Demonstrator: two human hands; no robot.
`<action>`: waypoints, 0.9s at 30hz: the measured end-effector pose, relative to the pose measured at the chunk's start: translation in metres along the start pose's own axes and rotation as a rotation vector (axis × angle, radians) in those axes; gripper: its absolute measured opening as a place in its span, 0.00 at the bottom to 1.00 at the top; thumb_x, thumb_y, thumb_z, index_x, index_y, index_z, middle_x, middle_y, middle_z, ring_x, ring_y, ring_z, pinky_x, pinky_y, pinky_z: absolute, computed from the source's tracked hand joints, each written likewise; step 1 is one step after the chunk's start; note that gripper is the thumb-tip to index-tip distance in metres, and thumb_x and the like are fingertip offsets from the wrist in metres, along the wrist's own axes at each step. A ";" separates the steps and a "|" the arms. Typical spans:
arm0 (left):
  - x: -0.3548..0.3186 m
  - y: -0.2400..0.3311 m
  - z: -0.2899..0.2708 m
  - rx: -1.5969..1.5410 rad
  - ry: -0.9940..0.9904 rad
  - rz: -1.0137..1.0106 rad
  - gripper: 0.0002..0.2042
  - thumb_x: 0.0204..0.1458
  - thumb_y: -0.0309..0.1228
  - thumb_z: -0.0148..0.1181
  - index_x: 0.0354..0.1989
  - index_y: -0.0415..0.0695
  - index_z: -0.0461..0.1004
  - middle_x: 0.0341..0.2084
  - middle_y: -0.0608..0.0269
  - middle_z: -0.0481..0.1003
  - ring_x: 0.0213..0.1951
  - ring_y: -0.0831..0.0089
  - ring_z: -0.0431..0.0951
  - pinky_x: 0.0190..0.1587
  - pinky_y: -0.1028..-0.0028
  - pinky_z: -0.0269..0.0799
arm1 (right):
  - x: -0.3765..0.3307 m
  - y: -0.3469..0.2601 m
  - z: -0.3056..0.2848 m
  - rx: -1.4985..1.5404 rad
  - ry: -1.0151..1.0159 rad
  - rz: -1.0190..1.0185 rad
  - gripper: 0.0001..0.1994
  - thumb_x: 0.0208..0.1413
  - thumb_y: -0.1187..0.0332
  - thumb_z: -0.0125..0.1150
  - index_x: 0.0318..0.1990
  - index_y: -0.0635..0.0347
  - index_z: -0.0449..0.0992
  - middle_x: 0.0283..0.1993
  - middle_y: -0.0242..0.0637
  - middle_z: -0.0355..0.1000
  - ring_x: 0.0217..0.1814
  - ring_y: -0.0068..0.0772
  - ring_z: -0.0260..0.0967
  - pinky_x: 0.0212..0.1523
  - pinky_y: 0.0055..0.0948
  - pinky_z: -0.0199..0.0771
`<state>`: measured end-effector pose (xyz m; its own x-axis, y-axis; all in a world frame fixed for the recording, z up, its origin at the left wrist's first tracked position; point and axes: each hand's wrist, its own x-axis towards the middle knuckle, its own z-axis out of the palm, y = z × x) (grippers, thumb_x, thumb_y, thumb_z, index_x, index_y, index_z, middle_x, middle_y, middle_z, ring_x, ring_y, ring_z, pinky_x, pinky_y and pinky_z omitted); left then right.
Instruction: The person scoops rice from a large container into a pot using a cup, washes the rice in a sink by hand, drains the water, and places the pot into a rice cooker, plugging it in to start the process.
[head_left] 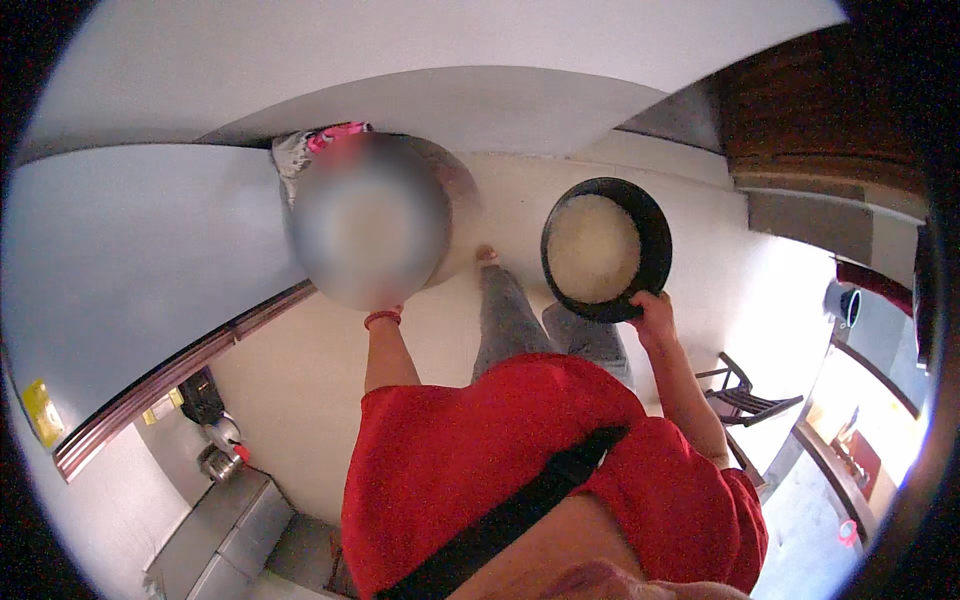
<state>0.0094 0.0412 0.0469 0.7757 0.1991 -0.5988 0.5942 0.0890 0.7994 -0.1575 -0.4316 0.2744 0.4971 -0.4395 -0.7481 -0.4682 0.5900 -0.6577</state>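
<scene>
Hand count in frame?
2: right hand gripping the black pot at its lower-right edge; left hand at the blurred patch's lower edge, partly obscured. Blur may hide others.

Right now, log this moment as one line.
right hand: gripping dark pot at rim; pale contents: inside dark pot; left hand: partly blurred, hold unclear; red bracelet: left wrist

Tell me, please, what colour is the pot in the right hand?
The pot is black, as the head view shows.
</scene>
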 end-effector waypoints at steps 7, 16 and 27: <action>-0.037 -0.005 0.006 0.431 -0.061 -0.100 0.14 0.52 0.36 0.48 0.43 0.40 0.64 0.29 0.59 0.69 0.28 0.67 0.71 0.29 0.67 0.66 | 0.002 0.013 -0.106 0.142 0.199 0.075 0.11 0.40 0.77 0.53 0.34 0.70 0.70 0.30 0.41 0.70 0.28 0.37 0.70 0.26 0.35 0.75; -0.109 0.012 0.239 1.095 -0.685 -0.247 0.12 0.52 0.35 0.48 0.39 0.40 0.65 0.23 0.58 0.69 0.21 0.66 0.71 0.21 0.69 0.66 | -0.021 -0.011 -0.222 0.468 0.403 0.069 0.05 0.37 0.77 0.52 0.26 0.67 0.70 0.23 0.38 0.66 0.22 0.35 0.66 0.21 0.35 0.72; -0.217 0.027 0.542 1.410 -1.185 -0.105 0.17 0.50 0.37 0.52 0.45 0.42 0.62 0.29 0.59 0.71 0.28 0.67 0.72 0.24 0.69 0.70 | -0.031 -0.030 -0.374 0.810 0.581 -0.035 0.09 0.33 0.79 0.52 0.27 0.67 0.71 0.24 0.38 0.67 0.25 0.35 0.68 0.24 0.39 0.75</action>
<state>-0.0278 -0.5286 0.1720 0.0826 -0.5159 -0.8527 -0.1249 -0.8542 0.5047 -0.4322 -0.6886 0.2847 -0.0349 -0.6007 -0.7987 0.2874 0.7594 -0.5837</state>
